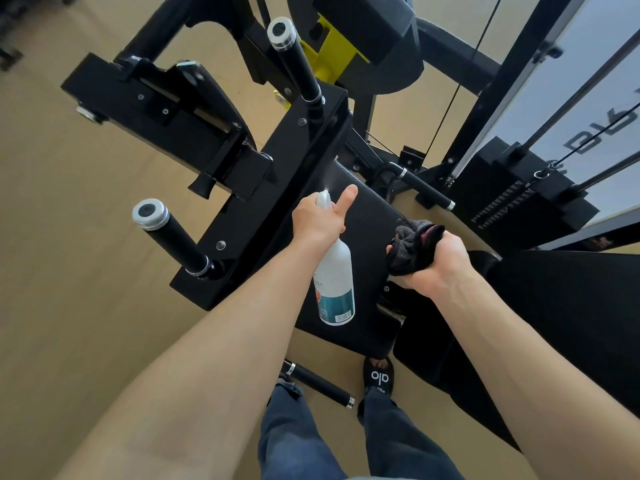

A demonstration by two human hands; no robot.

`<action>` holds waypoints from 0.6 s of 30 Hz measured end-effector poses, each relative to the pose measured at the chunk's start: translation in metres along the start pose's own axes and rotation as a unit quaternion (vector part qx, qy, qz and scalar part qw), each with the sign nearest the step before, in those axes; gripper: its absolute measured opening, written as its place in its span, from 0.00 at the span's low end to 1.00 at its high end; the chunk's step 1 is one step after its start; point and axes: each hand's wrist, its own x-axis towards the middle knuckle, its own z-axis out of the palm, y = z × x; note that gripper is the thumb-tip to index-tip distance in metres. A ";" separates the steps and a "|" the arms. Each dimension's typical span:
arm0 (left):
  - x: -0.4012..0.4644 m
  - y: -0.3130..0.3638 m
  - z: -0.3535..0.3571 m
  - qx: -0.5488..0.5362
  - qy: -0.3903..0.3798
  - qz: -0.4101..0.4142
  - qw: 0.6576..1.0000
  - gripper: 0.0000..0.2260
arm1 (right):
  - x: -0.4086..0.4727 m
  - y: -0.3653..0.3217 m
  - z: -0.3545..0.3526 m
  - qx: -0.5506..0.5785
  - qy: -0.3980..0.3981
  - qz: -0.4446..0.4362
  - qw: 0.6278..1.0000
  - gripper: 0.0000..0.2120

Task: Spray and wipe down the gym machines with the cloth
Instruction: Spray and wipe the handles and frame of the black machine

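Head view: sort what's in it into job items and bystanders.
Job items:
- spray bottle, held by left hand
- black cloth, bunched in right hand
- seat pad, under the spray mist

Bystanders:
- weight stack
- yellow bracket
- sandal

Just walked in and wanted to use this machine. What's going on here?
A person is cleaning it. Their left hand holds a white spray bottle, with a fine mist showing at its nozzle, above the black seat pad. Their right hand grips a bunched dark cloth just above the pad, not yet wiping.
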 end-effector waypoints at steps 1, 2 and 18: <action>0.001 0.003 0.001 -0.005 -0.008 0.002 1.000 0.25 | 0.002 -0.003 0.002 0.003 -0.005 0.000 1.000 0.16; 0.003 0.006 0.003 -0.010 -0.015 0.008 1.000 0.24 | 0.004 -0.005 0.004 0.007 -0.009 0.002 1.000 0.16; -0.024 -0.014 -0.019 -0.027 -0.019 0.019 0.999 0.22 | 0.008 0.015 0.029 -0.072 -0.001 -0.018 0.997 0.20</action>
